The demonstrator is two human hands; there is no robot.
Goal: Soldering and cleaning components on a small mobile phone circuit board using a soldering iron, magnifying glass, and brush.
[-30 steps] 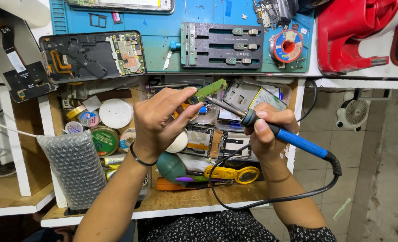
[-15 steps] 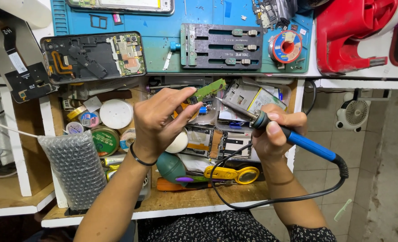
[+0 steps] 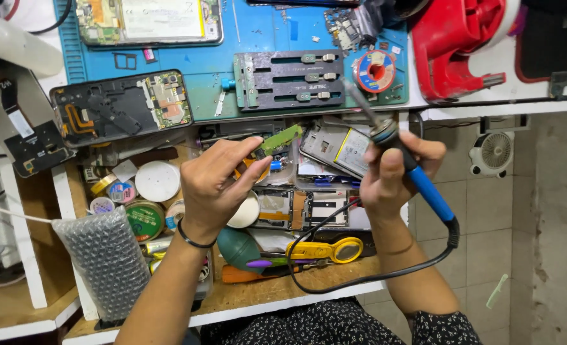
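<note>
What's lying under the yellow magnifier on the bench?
Under the yellow magnifier a purple-handled tool and an orange tool show, beside a green blower bulb. Whatever lies beneath the magnifier's lens is covered.

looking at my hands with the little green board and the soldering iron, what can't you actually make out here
- Head view: left hand covers most of the small green board; its grip is hidden.
- Soldering iron: the tip blurs against the metal board holder behind it.
- Opened phone at top: cut off by the frame edge.
- Right hand's palm side is turned away.
</note>
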